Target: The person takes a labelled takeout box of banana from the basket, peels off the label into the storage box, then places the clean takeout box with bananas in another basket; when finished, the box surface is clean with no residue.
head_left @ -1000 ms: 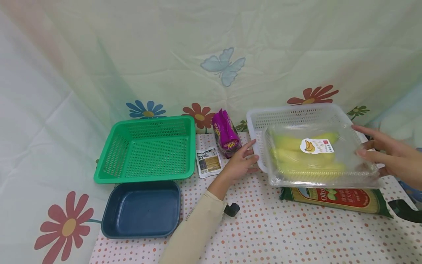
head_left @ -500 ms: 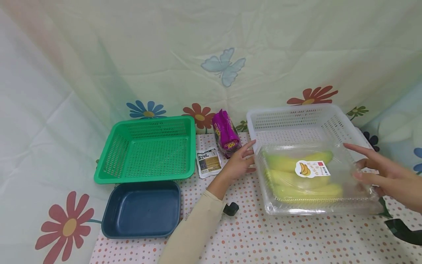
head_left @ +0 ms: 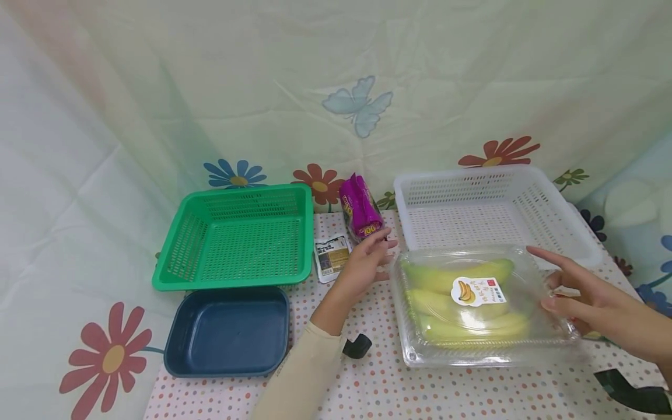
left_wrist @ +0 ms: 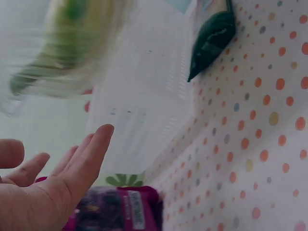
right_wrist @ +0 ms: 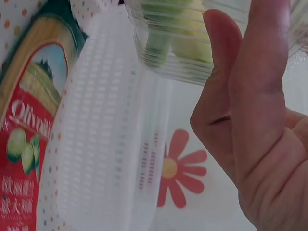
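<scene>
My right hand (head_left: 604, 309) grips the right end of a clear plastic box of bananas (head_left: 472, 315), which hangs above the table at the front right. In the right wrist view the thumb and a finger of the hand (right_wrist: 260, 106) show at the box (right_wrist: 183, 43). My left hand (head_left: 362, 265) has its fingers spread and holds nothing, left of the box and just in front of a purple snack bag (head_left: 359, 207). The left wrist view shows that hand (left_wrist: 57, 187) apart from the blurred box. A bag of spaghetti (right_wrist: 33, 120) is mostly hidden by the box in the head view.
Behind the box stands a white perforated basket (head_left: 457, 221). A green basket (head_left: 241, 251) and a dark blue basin (head_left: 231, 332) are at the left. A small flat packet (head_left: 332, 256) lies beside the purple bag. A curtain (head_left: 262, 70) hangs behind the table.
My right hand has carried the banana box from over the white basket toward the front and left. My left hand has drawn slightly left, away from the basket's side.
</scene>
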`<state>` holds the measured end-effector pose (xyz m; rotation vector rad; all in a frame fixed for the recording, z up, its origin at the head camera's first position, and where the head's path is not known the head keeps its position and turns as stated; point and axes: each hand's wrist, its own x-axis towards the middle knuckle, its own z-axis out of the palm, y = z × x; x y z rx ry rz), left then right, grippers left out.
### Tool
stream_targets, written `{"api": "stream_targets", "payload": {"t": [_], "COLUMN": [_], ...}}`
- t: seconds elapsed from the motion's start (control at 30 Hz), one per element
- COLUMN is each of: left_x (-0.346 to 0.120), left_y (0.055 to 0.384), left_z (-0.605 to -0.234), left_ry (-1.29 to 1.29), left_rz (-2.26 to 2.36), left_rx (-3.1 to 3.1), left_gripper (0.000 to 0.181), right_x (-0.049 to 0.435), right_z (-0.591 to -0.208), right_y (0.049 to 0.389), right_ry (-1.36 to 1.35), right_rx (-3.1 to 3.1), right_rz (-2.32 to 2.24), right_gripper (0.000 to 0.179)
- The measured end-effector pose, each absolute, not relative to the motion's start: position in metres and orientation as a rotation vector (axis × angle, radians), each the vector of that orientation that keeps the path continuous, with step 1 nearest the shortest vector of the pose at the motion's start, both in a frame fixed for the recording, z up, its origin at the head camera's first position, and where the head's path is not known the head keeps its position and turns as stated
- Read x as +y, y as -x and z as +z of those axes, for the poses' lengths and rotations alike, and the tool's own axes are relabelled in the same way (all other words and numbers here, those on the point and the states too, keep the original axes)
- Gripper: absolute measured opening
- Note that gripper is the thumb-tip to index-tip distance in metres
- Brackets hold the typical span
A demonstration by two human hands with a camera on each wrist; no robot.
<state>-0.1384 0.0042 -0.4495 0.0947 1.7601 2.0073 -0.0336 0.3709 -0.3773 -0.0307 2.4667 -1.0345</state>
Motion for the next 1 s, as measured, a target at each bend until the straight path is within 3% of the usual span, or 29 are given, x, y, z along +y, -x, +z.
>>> {"api": "stream_targets", "payload": {"t": [0.5,1.0], "left_x": [-0.07,-0.113], "left_y": [0.094,0.071], "left_z": [-0.412,-0.417], "left_ry": [-0.314,-0.281], "left_rz": [1.847,1.678], "left_rx": [1.909,2.169], "left_gripper": [0.042,0.043], "right_x": [0.32,0.262], "right_z": [-0.39,-0.4], "right_y": [0.032,0.039], "right_ry": [0.2,0.272], "right_rx": [2.328,2.041], "right_rz": [-1.348,-1.557], "right_gripper": [0.079,0.079]}}
